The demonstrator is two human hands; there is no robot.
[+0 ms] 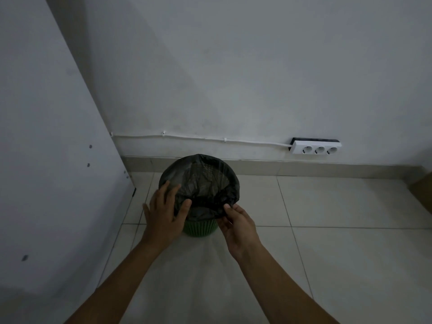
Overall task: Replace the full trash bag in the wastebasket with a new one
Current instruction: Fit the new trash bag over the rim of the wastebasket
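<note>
A small green mesh wastebasket (pixel 200 228) stands on the tiled floor near the wall. A black trash bag (pixel 203 178) lines it, folded over the rim all around. My left hand (pixel 164 212) lies flat against the bag's near left side, fingers spread, thumb on the folded edge. My right hand (pixel 238 222) pinches the bag's folded edge at the near right of the rim. The inside of the bag is dark and I see nothing in it.
A white panel (pixel 53 160) rises on the left close to the basket. A white power strip (pixel 316 147) with its cable is fixed low on the back wall. A brown box corner (pixel 423 190) shows at the far right.
</note>
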